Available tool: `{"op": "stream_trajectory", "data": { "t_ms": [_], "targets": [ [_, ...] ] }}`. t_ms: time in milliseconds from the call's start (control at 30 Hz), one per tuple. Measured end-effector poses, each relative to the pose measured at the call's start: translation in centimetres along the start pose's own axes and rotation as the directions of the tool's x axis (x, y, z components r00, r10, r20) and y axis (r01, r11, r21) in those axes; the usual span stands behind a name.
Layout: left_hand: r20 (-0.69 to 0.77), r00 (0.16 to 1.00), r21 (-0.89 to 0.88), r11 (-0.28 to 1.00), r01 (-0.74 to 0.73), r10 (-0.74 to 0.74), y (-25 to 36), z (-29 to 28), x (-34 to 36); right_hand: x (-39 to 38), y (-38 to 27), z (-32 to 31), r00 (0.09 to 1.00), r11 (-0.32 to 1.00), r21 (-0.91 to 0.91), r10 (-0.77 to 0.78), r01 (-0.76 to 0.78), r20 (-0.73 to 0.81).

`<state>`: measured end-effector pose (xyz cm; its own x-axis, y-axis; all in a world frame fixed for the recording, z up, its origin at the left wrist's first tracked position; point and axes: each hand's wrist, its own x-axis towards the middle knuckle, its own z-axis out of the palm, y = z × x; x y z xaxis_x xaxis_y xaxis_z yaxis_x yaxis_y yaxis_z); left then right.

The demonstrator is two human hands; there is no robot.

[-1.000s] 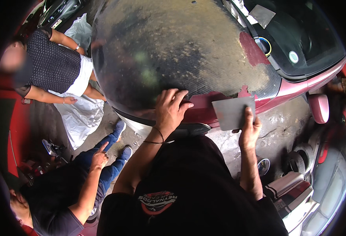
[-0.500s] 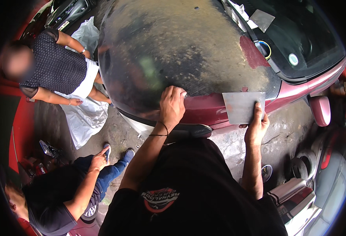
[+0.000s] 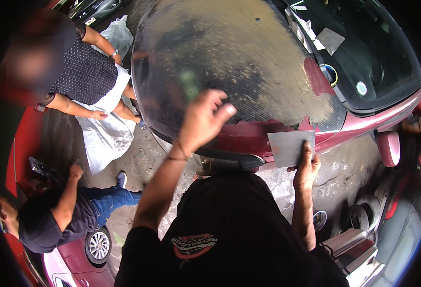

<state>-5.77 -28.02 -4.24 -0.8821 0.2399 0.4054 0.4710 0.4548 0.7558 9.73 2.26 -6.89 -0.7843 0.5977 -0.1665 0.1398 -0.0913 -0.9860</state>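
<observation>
My left hand point(image 3: 202, 119) is raised over the near left part of the car hood point(image 3: 268, 67), slightly blurred, with thumb and fingers apart. Nothing shows between them. The hood has a dark woven-looking surface with tan worn patches and burgundy paint along its near edge. In my right hand point(image 3: 307, 167) is a flat grey square metal sheet point(image 3: 287, 149), gripped at its right side with the thumb on top. This sheet hangs over the hood's near edge and fender, and covers part of them.
A roll of tape point(image 3: 330, 75) and another grey sheet point(image 3: 331, 41) lie by the windshield point(image 3: 363, 52). One person point(image 3: 88, 76) stands at the left by white plastic sheeting point(image 3: 103, 143); another person point(image 3: 52, 210) is at lower left. Tires point(image 3: 361, 215) and car parts are at right.
My left hand has lifted off the hood and its fingers have spread. My right hand has lowered the metal sheet slightly. The person at lower left has shifted left.
</observation>
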Motion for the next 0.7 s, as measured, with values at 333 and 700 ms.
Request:
{"op": "stream_trajectory", "data": {
  "t_ms": [333, 700],
  "targets": [
    [-0.074, 0.996, 0.318, 0.948, -0.028, 0.054, -2.2, 8.7, -4.7, -2.6, -1.0, 1.0, 1.0, 1.0, -0.026, -0.003, 0.004, 0.008],
    [-0.735, 0.66, 0.122, 0.928, 0.352, -0.154, -11.2, -4.2, -2.2, -5.6, 0.7, 0.0, 0.999, 0.999, 0.007, 0.044, -0.044, -0.009]
  ]
}}
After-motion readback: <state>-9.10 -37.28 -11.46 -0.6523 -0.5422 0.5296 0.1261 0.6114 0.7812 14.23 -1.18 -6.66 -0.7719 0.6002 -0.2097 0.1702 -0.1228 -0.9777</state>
